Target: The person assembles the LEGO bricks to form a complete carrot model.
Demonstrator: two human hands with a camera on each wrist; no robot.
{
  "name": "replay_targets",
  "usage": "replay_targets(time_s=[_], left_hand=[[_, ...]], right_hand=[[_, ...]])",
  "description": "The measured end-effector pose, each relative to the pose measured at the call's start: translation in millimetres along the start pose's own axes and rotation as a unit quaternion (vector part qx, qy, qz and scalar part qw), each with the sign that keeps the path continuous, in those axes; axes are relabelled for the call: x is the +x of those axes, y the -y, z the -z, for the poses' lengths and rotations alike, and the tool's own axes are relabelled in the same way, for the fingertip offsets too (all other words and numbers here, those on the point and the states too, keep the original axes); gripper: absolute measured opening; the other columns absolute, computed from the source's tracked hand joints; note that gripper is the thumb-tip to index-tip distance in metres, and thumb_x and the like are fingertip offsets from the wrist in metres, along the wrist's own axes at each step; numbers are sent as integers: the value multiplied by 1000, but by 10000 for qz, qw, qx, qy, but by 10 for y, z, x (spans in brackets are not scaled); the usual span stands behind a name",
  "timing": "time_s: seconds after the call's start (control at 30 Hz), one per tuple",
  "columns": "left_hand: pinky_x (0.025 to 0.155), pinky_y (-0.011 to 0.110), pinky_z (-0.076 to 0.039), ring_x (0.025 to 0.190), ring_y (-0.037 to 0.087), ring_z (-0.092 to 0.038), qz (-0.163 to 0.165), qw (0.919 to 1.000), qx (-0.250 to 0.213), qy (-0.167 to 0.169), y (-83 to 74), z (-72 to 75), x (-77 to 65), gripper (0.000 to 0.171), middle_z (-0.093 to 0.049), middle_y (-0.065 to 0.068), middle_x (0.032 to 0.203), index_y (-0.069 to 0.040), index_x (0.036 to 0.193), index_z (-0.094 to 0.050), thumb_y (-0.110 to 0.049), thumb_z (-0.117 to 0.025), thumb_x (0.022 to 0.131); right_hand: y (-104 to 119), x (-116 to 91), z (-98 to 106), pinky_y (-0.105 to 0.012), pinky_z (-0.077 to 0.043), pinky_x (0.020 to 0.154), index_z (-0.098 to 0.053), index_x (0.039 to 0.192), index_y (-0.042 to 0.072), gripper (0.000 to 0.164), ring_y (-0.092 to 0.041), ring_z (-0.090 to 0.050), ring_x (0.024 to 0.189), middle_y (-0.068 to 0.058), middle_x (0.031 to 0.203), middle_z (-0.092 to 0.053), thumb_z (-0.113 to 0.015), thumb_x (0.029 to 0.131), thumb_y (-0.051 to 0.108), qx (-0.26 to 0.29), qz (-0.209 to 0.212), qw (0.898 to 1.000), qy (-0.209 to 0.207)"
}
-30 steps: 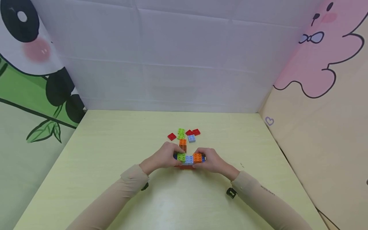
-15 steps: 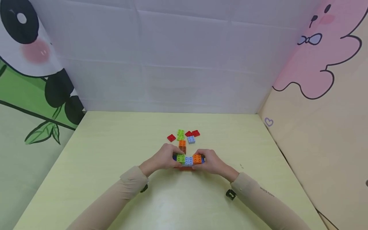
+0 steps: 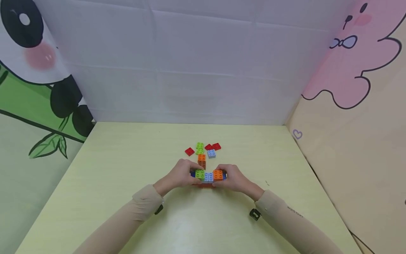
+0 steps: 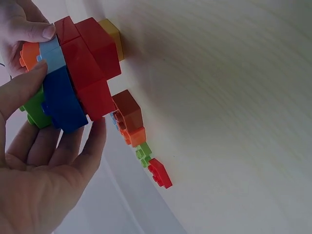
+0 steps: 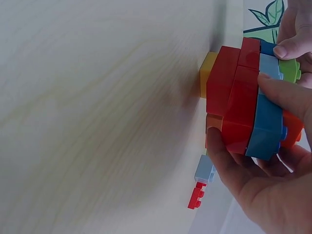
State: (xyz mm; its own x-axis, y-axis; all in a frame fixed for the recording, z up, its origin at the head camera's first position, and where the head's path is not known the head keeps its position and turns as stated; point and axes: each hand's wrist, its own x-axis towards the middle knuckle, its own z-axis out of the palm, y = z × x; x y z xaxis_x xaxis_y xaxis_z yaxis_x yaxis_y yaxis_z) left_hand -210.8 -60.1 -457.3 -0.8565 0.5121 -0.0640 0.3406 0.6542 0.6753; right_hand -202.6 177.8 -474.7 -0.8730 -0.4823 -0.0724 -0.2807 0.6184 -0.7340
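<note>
Head view: found brick build [image 3: 208,178] approx. mid-table [image 3: 152,144], gripped at L end by left hand [image 3: 180,173], at R end by right hand [image 3: 234,178]. Topped w/ lime brick [image 3: 200,174] on L, orange brick [image 3: 217,175] on R. Noted just beyond: brown brick [image 3: 202,165], then loose orange brick [image 3: 201,157], lime pair [image 3: 200,148], lt-blue brick [image 3: 211,153], red piece [image 3: 189,151] to L, 2 red pieces [image 3: 216,146] to R. Cf. 1.0 s ago: same two-handed hold, build in approx. same spot, loose pcs. unmoved; at most slight shift of left hand twd. person.

L wrist view: thumb seen on top side of build, fingertips round to underside. Made out: dk-blue brick [image 4: 66,100] next to red layers [image 4: 90,80], yellow brick [image 4: 114,39] beneath. Table contact: cannot tell.

R wrist view: likewise gripped btwn. thumb and fingers, w/ blue end brick [image 5: 265,126] alongside red. Left hand visible at far end.
</note>
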Motion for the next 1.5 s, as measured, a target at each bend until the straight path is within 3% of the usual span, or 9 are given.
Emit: replay_targets(time_s=[0.33, 0.97, 1.5], left_hand=[[74, 31, -47, 97, 28, -55, 155, 9985, -521, -21, 89, -58, 3, 47, -63, -4, 104, -16, 120, -69, -24, -82, 76], [74, 31, -46, 93, 21, -51, 386, 9961, -774, -161, 94, -78, -2, 48, -64, -2, 108, -15, 118, -70, -24, -85, 73], [75, 31, -45, 93, 20, -50, 298, 9974, -645, -154, 107, -75, 20, 45, -63, -4, 105, -17, 116, -71, -24, -84, 74]], right_hand=[[-3, 9, 9, -32, -46, 72, -64, 99, 17, 31, -16, -53, 85, 6, 91, -59, -82, 76, 29, -101, -35, 9999, -16], [12, 13, 10, -32, -46, 73, -64, 100, 17, 31, -16, -52, 86, 6, 91, -59, -82, 76, 28, -183, -97, 9998, -29], [-27, 15, -9, -32, -46, 72, -64, 99, 17, 32, -16, -52, 86, 6, 91, -59, -82, 76, 30, -80, -40, 9999, -78]])
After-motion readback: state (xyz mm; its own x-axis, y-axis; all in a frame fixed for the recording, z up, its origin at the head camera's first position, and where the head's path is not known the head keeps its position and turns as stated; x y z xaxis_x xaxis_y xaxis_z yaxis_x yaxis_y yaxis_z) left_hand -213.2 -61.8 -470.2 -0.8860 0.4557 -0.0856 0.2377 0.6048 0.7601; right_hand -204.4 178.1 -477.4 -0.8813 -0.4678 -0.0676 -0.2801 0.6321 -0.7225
